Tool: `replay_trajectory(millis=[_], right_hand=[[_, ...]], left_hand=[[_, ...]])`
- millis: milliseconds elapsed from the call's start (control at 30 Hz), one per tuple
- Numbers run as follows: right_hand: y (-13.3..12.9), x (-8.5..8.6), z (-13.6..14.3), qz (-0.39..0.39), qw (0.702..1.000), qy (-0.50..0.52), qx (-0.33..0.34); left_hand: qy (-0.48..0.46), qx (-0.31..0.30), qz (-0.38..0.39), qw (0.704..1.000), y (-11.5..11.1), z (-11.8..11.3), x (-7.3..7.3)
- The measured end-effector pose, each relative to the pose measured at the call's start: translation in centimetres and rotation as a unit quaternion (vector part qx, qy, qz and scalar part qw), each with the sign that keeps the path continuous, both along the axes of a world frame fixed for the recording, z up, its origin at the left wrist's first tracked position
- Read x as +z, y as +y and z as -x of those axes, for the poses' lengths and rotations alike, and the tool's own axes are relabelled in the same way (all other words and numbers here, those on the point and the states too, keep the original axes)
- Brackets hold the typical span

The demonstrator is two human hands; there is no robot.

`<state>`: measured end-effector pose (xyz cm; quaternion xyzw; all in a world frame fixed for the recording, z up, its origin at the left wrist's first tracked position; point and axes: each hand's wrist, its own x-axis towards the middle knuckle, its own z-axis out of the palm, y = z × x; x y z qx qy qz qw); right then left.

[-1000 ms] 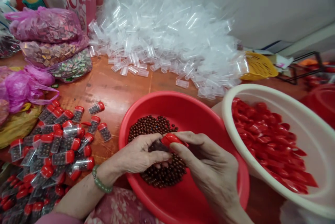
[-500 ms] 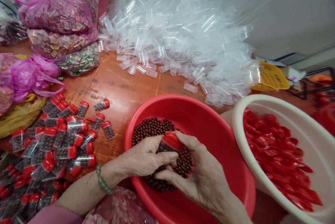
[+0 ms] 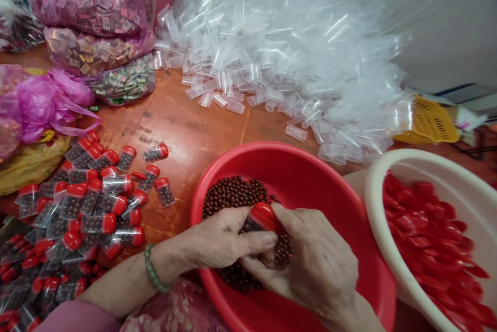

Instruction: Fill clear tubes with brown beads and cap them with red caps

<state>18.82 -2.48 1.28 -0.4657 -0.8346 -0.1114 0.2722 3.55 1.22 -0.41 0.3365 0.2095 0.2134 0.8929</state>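
Over a red basin [image 3: 318,176] I hold a clear container with a red cap [image 3: 264,215] between both hands. My left hand [image 3: 221,241], with a green bead bracelet at the wrist, is closed round the container's clear body. My right hand [image 3: 310,259] is closed on it too, thumb and fingers at the red cap and underneath. Small dark brown balls [image 3: 229,195] lie in the basin below and behind my hands. Part of the container is hidden by my fingers.
Filled red-capped containers [image 3: 103,223] are heaped at left. Pink bags [image 3: 89,3] of small packets stand behind them. Clear empty tubes [image 3: 272,52] are piled at the back. A cream basin [image 3: 375,207] of red caps [image 3: 423,233] and a yellow basket [image 3: 435,119] are at right.
The view has shifted, so the basins and tubes appear further right. Both hands still hold the container; my right hand has turned slightly, its fingers now more bent over the cap.
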Motion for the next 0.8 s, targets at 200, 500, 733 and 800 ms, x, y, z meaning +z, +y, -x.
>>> replay_trajectory(millis=[200,500,733,800], right_hand=[[-0.2,-0.7,0.3,-0.001,1.000,-0.002,0.003],[0.1,-1.8,0.6,-0.023,0.999,-0.013,0.022],[0.2,-1.8,1.2,-0.035,0.999,0.002,0.031],[0.2,-1.9,1.2,-0.037,0.999,0.000,0.026]], left_hand=[[0.052,0.023,0.112,0.992,-0.3,-1.4,-0.8],[0.284,0.155,-0.031,0.946,0.0,-1.6,0.2],[0.385,0.090,-0.160,0.904,0.2,-0.8,0.6],[0.369,0.113,-0.144,0.911,0.2,-0.9,0.3]])
